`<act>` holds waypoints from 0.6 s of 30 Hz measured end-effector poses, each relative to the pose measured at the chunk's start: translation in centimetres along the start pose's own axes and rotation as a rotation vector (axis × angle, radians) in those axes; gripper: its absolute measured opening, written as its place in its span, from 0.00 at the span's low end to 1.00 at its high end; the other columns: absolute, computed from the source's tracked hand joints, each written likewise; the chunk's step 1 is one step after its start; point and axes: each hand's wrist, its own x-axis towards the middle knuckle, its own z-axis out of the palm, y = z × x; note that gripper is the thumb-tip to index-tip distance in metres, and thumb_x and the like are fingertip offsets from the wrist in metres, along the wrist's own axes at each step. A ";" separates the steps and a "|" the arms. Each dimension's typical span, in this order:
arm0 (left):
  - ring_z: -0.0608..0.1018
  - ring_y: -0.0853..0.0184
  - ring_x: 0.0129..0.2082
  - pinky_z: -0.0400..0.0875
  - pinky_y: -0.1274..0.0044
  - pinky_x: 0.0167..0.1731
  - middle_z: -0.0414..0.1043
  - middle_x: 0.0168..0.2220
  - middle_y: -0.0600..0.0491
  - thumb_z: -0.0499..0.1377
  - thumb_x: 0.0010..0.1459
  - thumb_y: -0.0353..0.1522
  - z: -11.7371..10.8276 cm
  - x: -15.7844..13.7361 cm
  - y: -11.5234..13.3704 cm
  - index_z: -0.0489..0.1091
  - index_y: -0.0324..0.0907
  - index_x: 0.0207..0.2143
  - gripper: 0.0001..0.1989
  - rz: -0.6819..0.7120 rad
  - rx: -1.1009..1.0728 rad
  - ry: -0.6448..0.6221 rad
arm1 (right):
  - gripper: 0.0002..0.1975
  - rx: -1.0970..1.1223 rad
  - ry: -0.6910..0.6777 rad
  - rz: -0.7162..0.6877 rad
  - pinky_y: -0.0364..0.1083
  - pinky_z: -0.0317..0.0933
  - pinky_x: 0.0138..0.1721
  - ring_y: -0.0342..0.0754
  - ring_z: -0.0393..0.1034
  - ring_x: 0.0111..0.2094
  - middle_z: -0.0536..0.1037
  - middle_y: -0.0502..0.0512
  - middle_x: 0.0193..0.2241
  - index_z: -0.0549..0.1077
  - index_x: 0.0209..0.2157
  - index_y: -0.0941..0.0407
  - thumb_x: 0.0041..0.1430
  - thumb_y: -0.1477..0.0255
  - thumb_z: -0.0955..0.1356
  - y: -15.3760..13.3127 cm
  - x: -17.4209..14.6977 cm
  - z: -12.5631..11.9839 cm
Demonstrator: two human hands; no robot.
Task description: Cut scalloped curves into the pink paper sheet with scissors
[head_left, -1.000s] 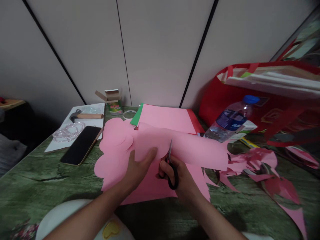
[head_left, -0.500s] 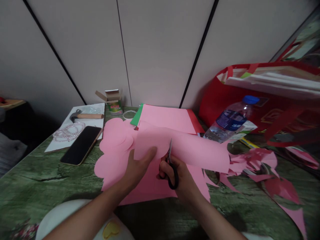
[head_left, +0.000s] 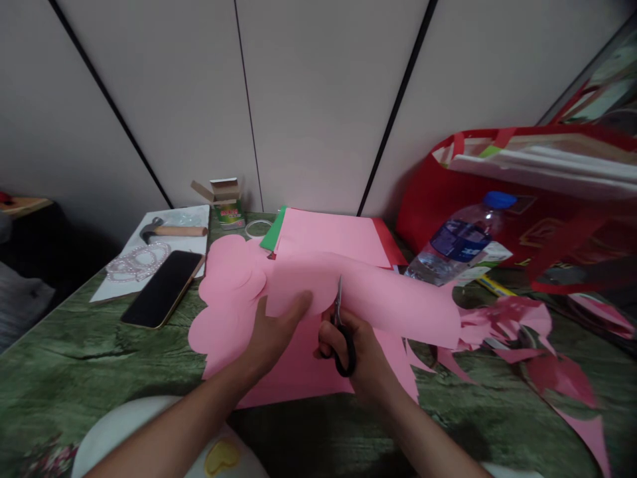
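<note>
My left hand (head_left: pixel 279 325) pinches a pink paper sheet (head_left: pixel 398 299), thumb on top and the other fingers hidden beneath it. In my right hand (head_left: pixel 351 338) are black-handled scissors (head_left: pixel 343 338), fingers through the loops. The blades stand in the sheet at the end of a curved cut, just right of my left thumb. To the right the sheet curls over. Below it lie more pink sheets (head_left: pixel 293 385). Several round pink paper pieces (head_left: pixel 226 285) are piled at the left, beside my left hand.
Left are a phone (head_left: pixel 163 289), a hammer (head_left: pixel 174 231), a beaded string (head_left: pixel 139 262) and a small box (head_left: pixel 227 206). Colored sheets (head_left: pixel 333 236) lie behind. Pink scraps (head_left: pixel 517 322), a water bottle (head_left: pixel 460 236) and a red bag (head_left: pixel 432 179) are right.
The sheet's upper left part has shifted slightly. Both hands and the scissors keep nearly the same position.
</note>
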 end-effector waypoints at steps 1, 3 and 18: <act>0.75 0.65 0.24 0.68 0.77 0.23 0.74 0.23 0.51 0.60 0.43 0.38 0.0 0.0 0.0 0.70 0.39 0.22 0.10 0.005 0.000 -0.008 | 0.11 0.004 -0.003 -0.004 0.42 0.60 0.24 0.38 0.56 0.18 0.60 0.43 0.16 0.63 0.22 0.56 0.49 0.65 0.68 0.1 0.0 0.0; 0.74 0.66 0.24 0.67 0.77 0.23 0.74 0.23 0.51 0.60 0.43 0.39 -0.1 0.1 -0.2 0.70 0.39 0.22 0.11 0.017 0.012 -0.010 | 0.11 0.007 -0.008 -0.011 0.42 0.60 0.24 0.38 0.57 0.18 0.61 0.43 0.16 0.63 0.23 0.56 0.50 0.66 0.67 0.1 0.0 -0.1; 0.74 0.64 0.23 0.69 0.75 0.23 0.71 0.18 0.53 0.58 0.46 0.41 0.2 -0.4 -1.3 0.70 0.41 0.22 0.12 0.064 0.005 -0.003 | 0.09 -0.102 -0.054 -0.092 0.42 0.56 0.25 0.41 0.60 0.22 0.63 0.45 0.20 0.64 0.25 0.57 0.48 0.69 0.68 -0.1 0.1 1.3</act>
